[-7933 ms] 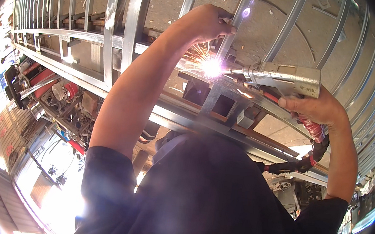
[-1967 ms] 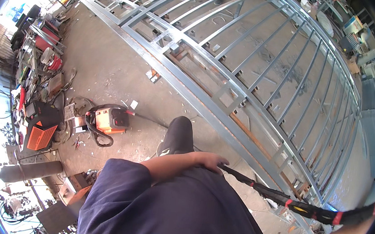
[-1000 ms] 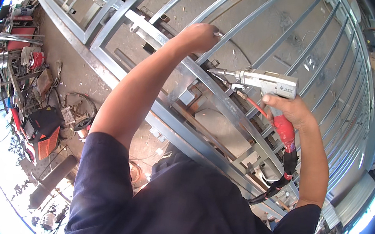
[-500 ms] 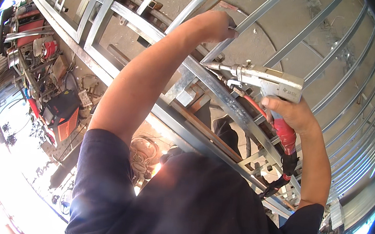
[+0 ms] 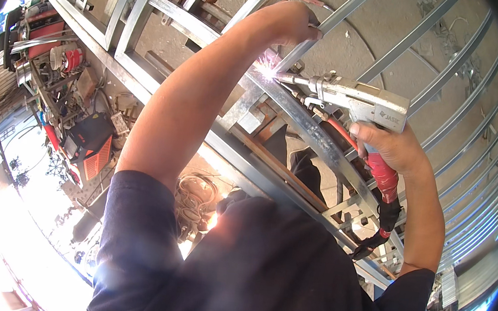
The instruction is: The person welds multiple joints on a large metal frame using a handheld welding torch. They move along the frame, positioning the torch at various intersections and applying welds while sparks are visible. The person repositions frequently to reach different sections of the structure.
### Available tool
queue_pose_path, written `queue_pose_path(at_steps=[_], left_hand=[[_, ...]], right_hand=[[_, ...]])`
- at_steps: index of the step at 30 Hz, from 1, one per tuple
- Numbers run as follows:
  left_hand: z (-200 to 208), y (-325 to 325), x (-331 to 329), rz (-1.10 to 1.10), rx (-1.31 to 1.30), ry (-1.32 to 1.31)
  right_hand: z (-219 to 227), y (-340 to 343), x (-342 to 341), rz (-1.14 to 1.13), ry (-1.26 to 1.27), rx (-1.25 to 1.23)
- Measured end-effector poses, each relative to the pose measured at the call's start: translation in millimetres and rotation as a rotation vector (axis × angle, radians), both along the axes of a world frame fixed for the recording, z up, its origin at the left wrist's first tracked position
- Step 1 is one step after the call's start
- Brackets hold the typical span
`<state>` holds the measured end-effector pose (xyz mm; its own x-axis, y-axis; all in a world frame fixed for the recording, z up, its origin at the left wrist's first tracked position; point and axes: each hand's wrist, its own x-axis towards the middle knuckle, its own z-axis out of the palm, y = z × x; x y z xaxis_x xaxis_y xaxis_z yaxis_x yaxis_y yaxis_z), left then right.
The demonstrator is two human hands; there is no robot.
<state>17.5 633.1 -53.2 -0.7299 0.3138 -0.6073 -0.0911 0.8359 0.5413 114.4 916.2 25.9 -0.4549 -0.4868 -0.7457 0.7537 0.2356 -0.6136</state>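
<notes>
I read everything off the glow (image 5: pixel 266 67), which sits at the foot of the bar (image 5: pixel 350 9), where it meets the rail (image 5: pixel 314 137). The torch (image 5: pixel 364 101) lies to the right of that joint, its long axis running nearly crosswise, with the nozzle (image 5: pixel 291 79) pointing left and slightly away from me, its tip right beside the glow. The bar slants away and to the right from the joint; the rail crosses below, from far left to near right, so the torch comes in between the two.

My right hand (image 5: pixel 392 147) is wrapped around the torch's grip, well right of the joint and on my side of the torch, the thumb lying along its left side. The cable (image 5: pixel 387 217) drops from beneath that hand toward the rail. My left hand (image 5: pixel 296 27) is the nearer one, just beyond the joint, fingers curled against the bar's left side; I cannot tell whether they close around it. The left forearm slants up past the glow's left side.
</notes>
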Motion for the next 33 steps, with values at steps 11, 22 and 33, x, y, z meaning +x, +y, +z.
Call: queue_pose_path(at_steps=[11,22,33], left_hand=[[-7.3,-0.5,-3.8,0.002,0.010,-0.016],[-3.7,0.5,-3.9,-0.002,-0.007,-0.022],[-5.6,-0.4,-5.0,-0.004,-0.006,-0.042]], right_hand=[[0.6,-2.4,5.2,0.044,0.051,0.052],[5.3,0.4,5.4,0.043,0.055,0.013],[4.9,6.9,5.9,0.057,0.032,0.060]])
